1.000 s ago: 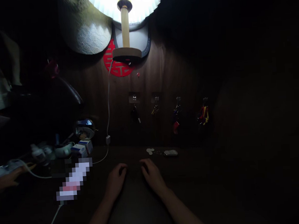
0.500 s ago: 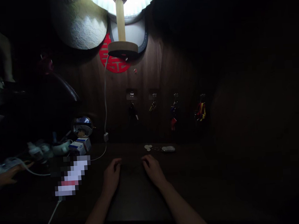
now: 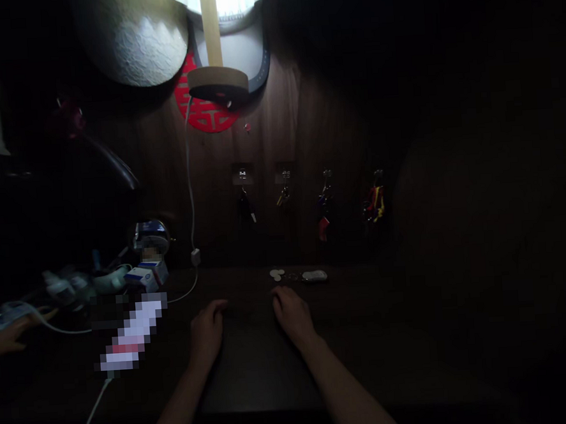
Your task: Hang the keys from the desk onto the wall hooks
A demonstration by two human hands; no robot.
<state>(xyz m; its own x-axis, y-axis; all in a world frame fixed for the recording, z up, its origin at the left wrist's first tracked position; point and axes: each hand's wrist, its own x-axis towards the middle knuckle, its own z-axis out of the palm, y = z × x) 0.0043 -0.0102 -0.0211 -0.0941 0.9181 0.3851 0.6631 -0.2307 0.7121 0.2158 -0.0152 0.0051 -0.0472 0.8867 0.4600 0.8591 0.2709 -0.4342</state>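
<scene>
Your left hand (image 3: 207, 334) and right hand (image 3: 293, 315) rest palm-down on the dark wooden desk (image 3: 381, 334), fingers loosely curled. Neither hand grips anything; both are open and empty. Closest to your right hand, just beyond its fingertips, is the oval key fob (image 3: 314, 275), lying flat on the desk. Just left of the fob are pale round discs (image 3: 276, 274), apparently joined to it by a small key ring, though that's too dark to confirm. The fob looks light, stiff and smooth, so probably a bit slippery: pinch it by its long edges with your fingertips. The discs look thin and flat, so they're easier to lift by the ring. Above the fob, key bunches (image 3: 325, 204) hang on the wall. Well left of the fob are a pixelated power strip (image 3: 132, 333) and small white boxes (image 3: 145, 276). Further left, another person's hand (image 3: 5, 339) lies near a white cable (image 3: 54, 325).
</scene>
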